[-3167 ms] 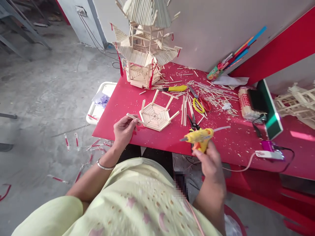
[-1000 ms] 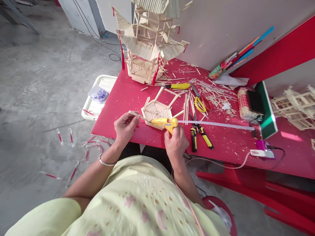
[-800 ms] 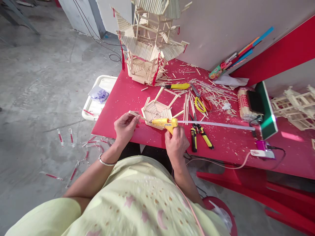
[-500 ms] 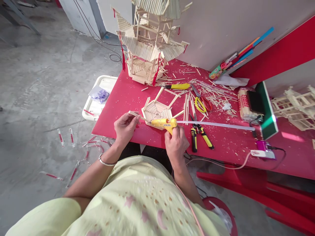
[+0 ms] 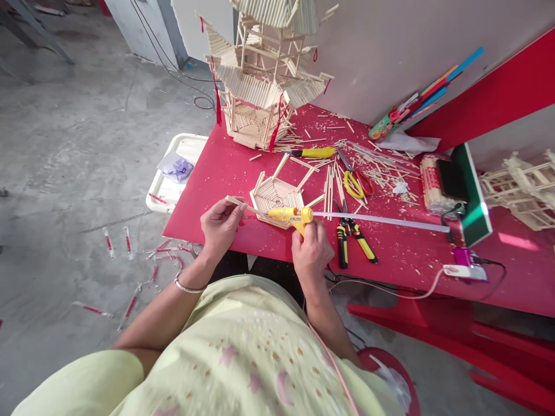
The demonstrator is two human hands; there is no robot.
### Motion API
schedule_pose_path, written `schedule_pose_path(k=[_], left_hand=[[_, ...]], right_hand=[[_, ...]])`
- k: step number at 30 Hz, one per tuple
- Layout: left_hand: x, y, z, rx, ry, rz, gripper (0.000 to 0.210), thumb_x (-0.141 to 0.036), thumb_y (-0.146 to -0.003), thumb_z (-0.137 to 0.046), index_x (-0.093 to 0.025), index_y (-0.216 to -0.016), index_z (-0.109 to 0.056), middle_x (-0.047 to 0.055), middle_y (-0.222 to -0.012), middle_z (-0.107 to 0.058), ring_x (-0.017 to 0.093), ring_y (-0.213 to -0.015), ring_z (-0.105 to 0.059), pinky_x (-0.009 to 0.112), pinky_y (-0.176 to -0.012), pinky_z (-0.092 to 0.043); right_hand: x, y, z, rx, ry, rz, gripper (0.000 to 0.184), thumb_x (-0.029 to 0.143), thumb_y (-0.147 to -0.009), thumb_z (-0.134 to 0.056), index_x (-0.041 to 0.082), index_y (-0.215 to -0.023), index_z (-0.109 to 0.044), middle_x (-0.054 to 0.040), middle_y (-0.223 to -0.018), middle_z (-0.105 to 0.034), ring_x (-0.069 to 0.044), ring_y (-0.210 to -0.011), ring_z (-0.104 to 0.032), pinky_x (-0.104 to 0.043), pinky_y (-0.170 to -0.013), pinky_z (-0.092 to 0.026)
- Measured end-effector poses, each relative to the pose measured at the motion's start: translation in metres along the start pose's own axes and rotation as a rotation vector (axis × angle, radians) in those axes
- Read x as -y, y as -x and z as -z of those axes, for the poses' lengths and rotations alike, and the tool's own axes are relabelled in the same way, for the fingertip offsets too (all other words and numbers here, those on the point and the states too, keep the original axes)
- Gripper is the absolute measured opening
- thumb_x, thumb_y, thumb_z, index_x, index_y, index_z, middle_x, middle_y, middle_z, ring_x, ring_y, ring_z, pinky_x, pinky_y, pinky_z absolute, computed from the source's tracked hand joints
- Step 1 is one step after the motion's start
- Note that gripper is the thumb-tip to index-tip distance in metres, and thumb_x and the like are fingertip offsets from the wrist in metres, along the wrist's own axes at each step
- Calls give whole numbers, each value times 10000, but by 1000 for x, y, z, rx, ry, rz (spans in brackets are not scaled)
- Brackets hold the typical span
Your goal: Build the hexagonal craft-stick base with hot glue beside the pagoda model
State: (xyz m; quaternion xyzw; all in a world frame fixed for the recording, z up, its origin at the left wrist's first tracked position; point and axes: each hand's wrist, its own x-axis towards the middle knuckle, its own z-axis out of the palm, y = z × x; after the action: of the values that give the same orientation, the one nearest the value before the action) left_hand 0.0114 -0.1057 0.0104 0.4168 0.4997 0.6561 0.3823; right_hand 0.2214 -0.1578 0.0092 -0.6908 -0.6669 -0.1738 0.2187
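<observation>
My left hand point(image 5: 220, 224) pinches a thin wooden stick point(image 5: 236, 201) near the table's front edge, its free end pointing right. My right hand point(image 5: 311, 248) is wrapped around the handle of a yellow hot glue gun point(image 5: 289, 216). The gun's nozzle points left and meets or nearly meets the stick's end; I cannot tell whether they touch. A long clear glue stick point(image 5: 381, 221) juts from the back of the gun. Just behind the gun lies a hexagonal base of wooden sticks point(image 5: 276, 193) with a partial raised rim, partly hidden by the gun.
A stick pagoda point(image 5: 255, 75) with red tassels stands at the back of the red table point(image 5: 199, 190). Right of the base lie a yellow utility knife point(image 5: 318, 152), scissors point(image 5: 353, 184), wire pliers point(image 5: 353, 237) and scattered sticks. A power cord point(image 5: 416, 296) hangs along the front edge.
Almost nothing differs. Both hands, the stick and the glue gun keep their places, with only a slight shift of the whole view.
</observation>
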Motion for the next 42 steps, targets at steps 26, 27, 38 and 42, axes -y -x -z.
schedule_pose_path(k=[26,27,38,42], left_hand=[[-1,1,0,18,19,-32,282,-414,-775,-876,-164,-882,-800,52,-857,-757,92,-598,-625,203,-554,-538],[-1,1,0,18,18,-36,282,-412,-775,-877,-164,-885,-800,53,-856,-758,93,-599,-626,204,-555,-537],[3,0,0,20,5,-48,254,-390,-793,-867,-171,-906,-804,50,-860,-762,89,-599,-627,203,-565,-544],[4,0,2,40,-8,-61,248,-390,-809,-856,-172,-913,-800,49,-872,-763,90,-601,-641,200,-563,-548]], right_hand=[[2,2,6,-62,6,-1,224,250,-972,-564,156,-1149,-662,-117,-1133,-727,-205,-884,-713,-288,-673,-481],[2,2,6,-57,-1,-5,230,255,-974,-567,153,-1156,-663,-123,-1142,-724,-208,-891,-712,-290,-677,-484],[5,-3,11,-37,-110,-20,331,405,-948,-661,143,-1150,-674,-134,-1111,-715,-236,-918,-714,-303,-685,-518],[4,0,14,-27,-133,-59,405,484,-938,-664,145,-1159,-672,-129,-1051,-706,-246,-881,-703,-317,-674,-520]])
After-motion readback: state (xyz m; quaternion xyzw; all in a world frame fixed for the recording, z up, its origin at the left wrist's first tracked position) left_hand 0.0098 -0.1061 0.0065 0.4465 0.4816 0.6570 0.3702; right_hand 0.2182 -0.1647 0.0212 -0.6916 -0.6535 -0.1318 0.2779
